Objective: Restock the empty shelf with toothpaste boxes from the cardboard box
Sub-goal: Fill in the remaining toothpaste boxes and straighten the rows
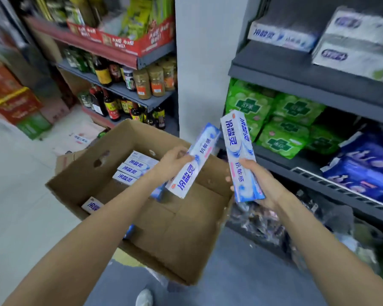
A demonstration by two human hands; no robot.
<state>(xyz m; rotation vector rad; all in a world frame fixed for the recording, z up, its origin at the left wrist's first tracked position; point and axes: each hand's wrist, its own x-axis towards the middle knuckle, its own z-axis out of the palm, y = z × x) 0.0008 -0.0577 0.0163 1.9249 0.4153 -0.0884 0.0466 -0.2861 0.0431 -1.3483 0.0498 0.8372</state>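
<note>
Holding one toothpaste box in each hand here: the left hand (175, 160) is curled round a tilted box (191, 162) over the cardboard box (142, 217), and the right hand (255, 184) grips another box (239, 155) nearer the shelving. More boxes (131, 171) sit in the carton's far left corner. I'd carry both up to the far right top shelf (296, 69) (a few are there already) and lay them flat, labels out, flush against that stack (281, 36).
</note>
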